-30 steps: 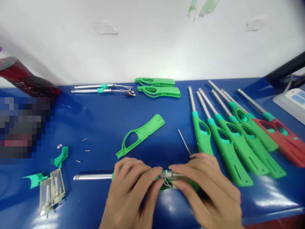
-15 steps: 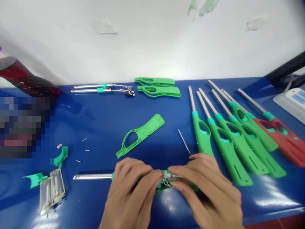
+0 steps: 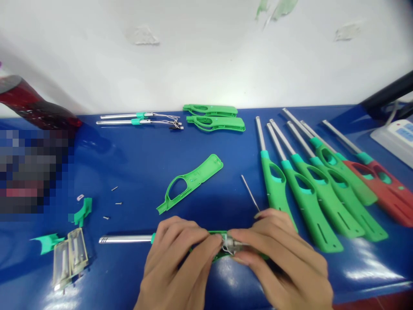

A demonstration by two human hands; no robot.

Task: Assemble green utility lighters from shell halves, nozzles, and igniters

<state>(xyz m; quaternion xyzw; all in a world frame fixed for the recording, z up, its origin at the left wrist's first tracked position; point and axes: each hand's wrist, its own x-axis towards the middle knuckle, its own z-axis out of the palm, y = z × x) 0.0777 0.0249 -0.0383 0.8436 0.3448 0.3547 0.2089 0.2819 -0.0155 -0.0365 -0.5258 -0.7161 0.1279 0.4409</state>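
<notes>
My left hand [image 3: 177, 260] is closed around a partly assembled green gas lighter, its metal tube [image 3: 127, 239] sticking out to the left. Beneath the fingers shows the open green handle shell [image 3: 221, 258]. A clear fuel tank [image 3: 238, 246] with a white wire [image 3: 226, 249] at its left end is pinched between the thumb and fingers of my right hand [image 3: 282, 260], at the shell. My left fingertips touch near that wire. Most of the shell is hidden by both hands. A loose green handle half [image 3: 206, 172] lies just beyond them.
Finished-looking green lighters [image 3: 318, 206] and red ones [image 3: 392, 196] lie at right. A thin metal rod [image 3: 250, 191] is by my right fingers. Small screws [image 3: 118, 203], teal triggers [image 3: 84, 211] and clear tanks [image 3: 77, 252] lie left. Tubes with wires [image 3: 124, 122] and handle shells [image 3: 222, 123] line the wall.
Both hands have shifted very slightly to the right at the shell, and the left fingertips now cover the tank's end a little differently. The other parts lie as before.
</notes>
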